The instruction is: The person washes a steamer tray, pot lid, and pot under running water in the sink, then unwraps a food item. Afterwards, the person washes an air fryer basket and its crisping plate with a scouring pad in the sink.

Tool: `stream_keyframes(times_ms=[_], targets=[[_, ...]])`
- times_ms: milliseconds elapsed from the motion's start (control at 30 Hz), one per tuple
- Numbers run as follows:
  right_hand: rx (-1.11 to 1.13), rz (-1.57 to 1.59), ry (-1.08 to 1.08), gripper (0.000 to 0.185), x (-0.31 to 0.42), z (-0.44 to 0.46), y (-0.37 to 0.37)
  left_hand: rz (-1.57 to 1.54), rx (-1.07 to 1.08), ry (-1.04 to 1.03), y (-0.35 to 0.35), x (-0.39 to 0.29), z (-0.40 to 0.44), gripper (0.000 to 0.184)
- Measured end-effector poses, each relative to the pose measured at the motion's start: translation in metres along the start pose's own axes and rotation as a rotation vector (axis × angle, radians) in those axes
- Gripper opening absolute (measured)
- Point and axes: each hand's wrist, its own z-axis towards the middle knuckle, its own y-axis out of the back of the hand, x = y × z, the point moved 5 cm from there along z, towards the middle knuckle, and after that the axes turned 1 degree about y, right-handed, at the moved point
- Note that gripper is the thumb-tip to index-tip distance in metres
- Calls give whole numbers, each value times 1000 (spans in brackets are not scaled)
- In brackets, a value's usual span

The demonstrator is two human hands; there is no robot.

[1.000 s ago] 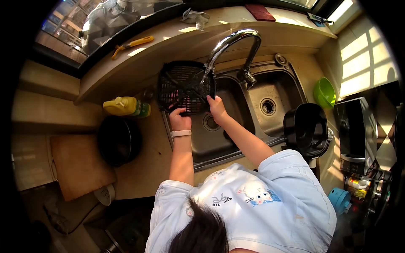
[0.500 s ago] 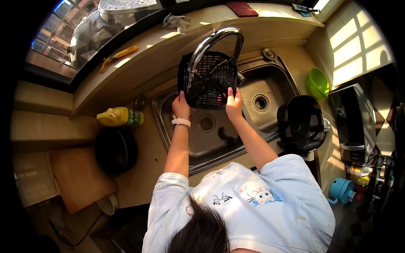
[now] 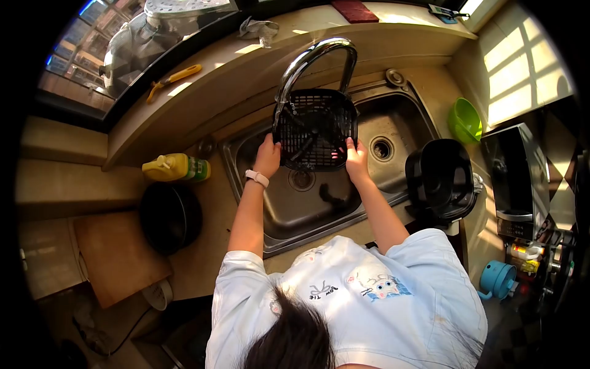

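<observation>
Between my hands is a black slotted rack, like an air fryer tray (image 3: 316, 129), held over the left basin of the steel sink (image 3: 295, 229). My left hand (image 3: 268, 157) grips its left edge, and my right hand (image 3: 356, 161) grips its right edge, fingers partly showing through the slots. Water runs from the curved chrome faucet (image 3: 307, 54) onto the tray's left side. Beneath the tray, the basin's drain (image 3: 301, 179) is partly covered. A dark shape, perhaps a shadow, lies on the basin floor.
Right of the sink stand a black air fryer basket (image 3: 452, 178) and a green bowl (image 3: 465, 120). To the left are a yellow detergent jug (image 3: 175, 168), a black pot (image 3: 170, 218) and a wooden board (image 3: 120, 258). Yellow-handled pliers (image 3: 178, 77) lie on the ledge.
Both hands have carried the tray a little to the right and toward me. The faucet stream now falls nearer its left edge.
</observation>
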Motion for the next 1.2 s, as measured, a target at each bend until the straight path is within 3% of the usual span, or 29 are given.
stream_keyframes(times_ms=[33, 100, 200, 267, 300, 333, 400, 467, 500, 533, 567, 600, 667, 733, 800, 833, 867, 933, 967, 1000, 1067, 1100, 1133, 1200], targets=[[0, 0, 1, 21, 1, -1, 4, -6, 19, 111, 8, -10, 1, 36], [160, -127, -67, 21, 3, -1, 9, -31, -59, 102, 11, -4, 11, 34], [176, -154, -52, 21, 6, -5, 3, -12, -155, 150, 9, 12, 28, 29], [147, -109, -112, 19, 5, -6, 0, -842, -79, 436, -2, 16, 23, 26], [98, -13, -125, 19, 5, -3, -3, -1115, 63, 531, -9, 12, 19, 24], [51, 84, -141, 20, 4, 0, -5, -1113, 62, 528, -7, 9, 16, 24], [48, 146, -167, 24, 4, 11, -11, -1412, 307, 557, -13, -9, 2, 23], [119, 38, -195, 32, 9, 20, -22, -1325, 251, 543, -2, -3, 1, 22], [201, -280, 159, 54, 25, 20, -37, -1343, 286, 613, 3, 1, 0, 23], [295, -472, 386, 61, 36, 11, -46, -1360, 319, 681, 8, 5, 0, 26], [472, -812, 616, 62, 46, 0, -54, -1401, 303, 812, 11, 10, -1, 29], [648, -1152, 848, 63, 55, -14, -66, -1404, 294, 809, 14, 27, 3, 29], [863, -1145, 971, 40, 39, -17, -72, -1236, 206, 956, 12, 77, 1, 28], [770, -1000, 840, 32, 18, -10, -63, -1235, 221, 954, 17, 62, -5, 28], [728, -1030, 808, 29, 14, -9, -61, -1467, 321, 945, 20, 23, -12, 31], [674, -1062, 774, 27, 15, -7, -60, -1480, 313, 898, 21, 16, -14, 51], [678, -1063, 775, 27, 14, -8, -60, -1484, 311, 898, 19, 9, -17, 51], [480, -785, 325, 28, -1, 6, -46, -1281, -35, 1073, 25, 14, -29, 76], [429, -426, 172, 25, -16, 13, -39, -1102, -55, 957, 15, 45, -30, 92], [375, -229, 18, 22, -22, 17, -36, -932, -74, 898, 7, 63, -32, 85], [276, -39, -212, 19, -30, 19, -27, -939, -106, 842, -13, 84, -42, 72], [273, -39, -211, 19, -29, 19, -27, -1231, -14, 799, -19, 62, -48, 53], [253, 50, -308, 20, -32, 18, -25, -1231, -12, 800, -23, 62, -53, 53], [224, 142, -408, 22, -40, 17, -23, -1525, 91, 532, -29, 46, -53, 47]])
